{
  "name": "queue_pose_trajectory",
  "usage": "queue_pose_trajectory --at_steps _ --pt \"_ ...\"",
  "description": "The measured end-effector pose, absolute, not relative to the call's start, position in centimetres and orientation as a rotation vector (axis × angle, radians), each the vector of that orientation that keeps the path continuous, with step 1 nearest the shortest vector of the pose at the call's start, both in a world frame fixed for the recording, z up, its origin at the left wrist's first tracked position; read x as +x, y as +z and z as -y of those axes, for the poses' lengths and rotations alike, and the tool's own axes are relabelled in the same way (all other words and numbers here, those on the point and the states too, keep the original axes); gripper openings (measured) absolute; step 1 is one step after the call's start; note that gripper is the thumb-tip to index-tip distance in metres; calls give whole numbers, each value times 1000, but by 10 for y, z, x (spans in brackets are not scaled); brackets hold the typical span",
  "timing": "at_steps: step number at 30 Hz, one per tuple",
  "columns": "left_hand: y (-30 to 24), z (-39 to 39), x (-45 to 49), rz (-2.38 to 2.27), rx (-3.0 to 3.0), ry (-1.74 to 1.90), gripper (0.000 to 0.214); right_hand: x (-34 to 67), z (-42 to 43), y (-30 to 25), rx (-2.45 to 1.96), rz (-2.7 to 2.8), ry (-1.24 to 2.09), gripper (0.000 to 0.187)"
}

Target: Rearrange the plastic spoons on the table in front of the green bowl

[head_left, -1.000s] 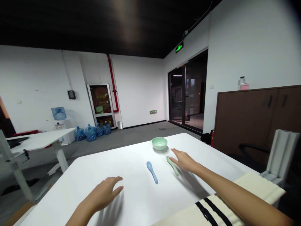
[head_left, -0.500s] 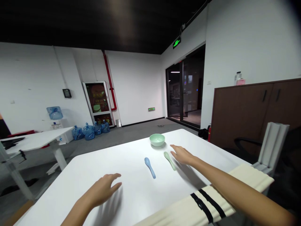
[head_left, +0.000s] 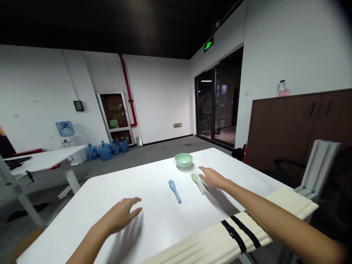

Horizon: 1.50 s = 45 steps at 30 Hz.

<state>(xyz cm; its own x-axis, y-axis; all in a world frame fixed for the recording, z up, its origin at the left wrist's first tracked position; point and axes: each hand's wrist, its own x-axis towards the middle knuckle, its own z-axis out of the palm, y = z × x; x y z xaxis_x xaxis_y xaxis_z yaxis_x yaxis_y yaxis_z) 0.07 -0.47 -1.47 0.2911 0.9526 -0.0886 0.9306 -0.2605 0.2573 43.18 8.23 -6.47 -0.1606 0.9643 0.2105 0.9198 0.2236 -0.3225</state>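
my right hand (head_left: pixel 213 178) hovers open and empty beside the green spoon (head_left: pixel 198 184); my left hand (head_left: pixel 119 215), also open, holds nothing, nearest the blue spoon (head_left: pixel 175 191).

Left hand: my left hand (head_left: pixel 118 216) is open, fingers spread, over the near left of the white table (head_left: pixel 82 216), touching nothing I can make out; the pale blue spoon (head_left: pixel 175 191) is the closest thing to it.
Right hand: my right hand (head_left: pixel 213 179) is open, its fingertips just beside the pale green spoon (head_left: pixel 198 184), with no grip on it.
Table: the two spoons lie apart, bowls toward the far end, below the pale green bowl (head_left: pixel 183 160).
Near right: a cream padded strip (head_left: pixel 214 242) with black stripes lies along the table edge under my right arm.
Far left: blue water jugs (head_left: pixel 104 151) stand on the floor by the wall.
Far right: a brown cabinet (head_left: pixel 283 124) stands beside a glass door (head_left: pixel 217 99).
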Motion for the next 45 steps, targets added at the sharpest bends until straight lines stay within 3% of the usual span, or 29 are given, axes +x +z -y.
queue_pose_trajectory --at_steps 45 --pt "-11 10 2 -1719 2326 161 60 425 -78 -64 -1734 2146 200 57"
